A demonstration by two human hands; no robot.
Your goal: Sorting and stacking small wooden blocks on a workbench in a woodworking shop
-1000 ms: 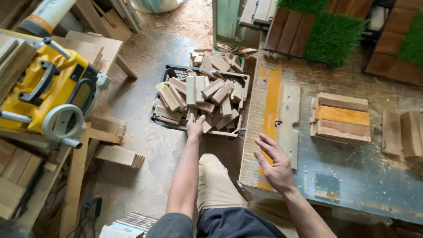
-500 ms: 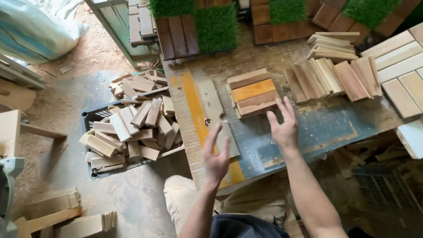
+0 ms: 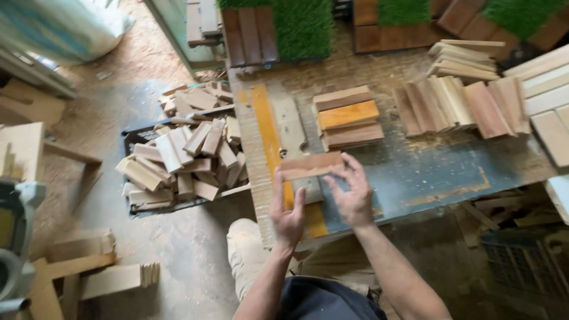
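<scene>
Both my hands hold one thin reddish-brown wooden slat (image 3: 312, 165) level above the near edge of the workbench (image 3: 427, 172). My left hand (image 3: 287, 214) grips the slat's left end with thumb and fingers. My right hand (image 3: 351, 194) pinches its right end, fingers spread. Just beyond the slat lies a small stack of wood blocks (image 3: 348, 116), one of them orange. A yellow strip (image 3: 269, 136) runs along the bench's left side under my left hand.
A black crate (image 3: 178, 160) heaped with wood offcuts sits on the sawdust floor to the left. Rows of slats (image 3: 462, 101) and pale boards (image 3: 545, 89) lie on the bench at right. Green turf panels (image 3: 305, 26) stand at the back. Wood scraps (image 3: 112, 278) lie at lower left.
My view swung right from the crate to the bench. My left hand left the crate of offcuts; both hands, empty half a second ago, now hold a slat between them.
</scene>
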